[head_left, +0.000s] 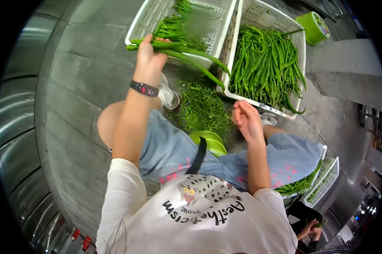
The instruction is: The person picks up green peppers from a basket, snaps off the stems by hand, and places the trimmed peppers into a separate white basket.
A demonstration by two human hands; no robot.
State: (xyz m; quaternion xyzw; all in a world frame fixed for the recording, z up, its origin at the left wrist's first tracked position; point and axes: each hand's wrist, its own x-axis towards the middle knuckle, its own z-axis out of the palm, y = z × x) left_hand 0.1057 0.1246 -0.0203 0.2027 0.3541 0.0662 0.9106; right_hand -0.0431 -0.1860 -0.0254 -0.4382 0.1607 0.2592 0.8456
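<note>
Several long green peppers (180, 51) are held in my left hand (150, 55), over the near left corner of a white basket (133, 31) with more green peppers (172, 25) inside. The held peppers stretch right toward a second white basket (263, 106), heaped with long green peppers (263, 63). Just below that basket's near edge, my right hand (247, 118) has its fingers curled together; whether anything small is between them is hidden. Between my feet lies a pile of green trimmings (203, 106).
A bright green stool (210, 142) is under me. A green bucket (313, 27) stands at the upper right. White crates (324, 182) with green peppers are at the lower right, near another person's hands (311, 228). Metal panels (19, 110) line the left.
</note>
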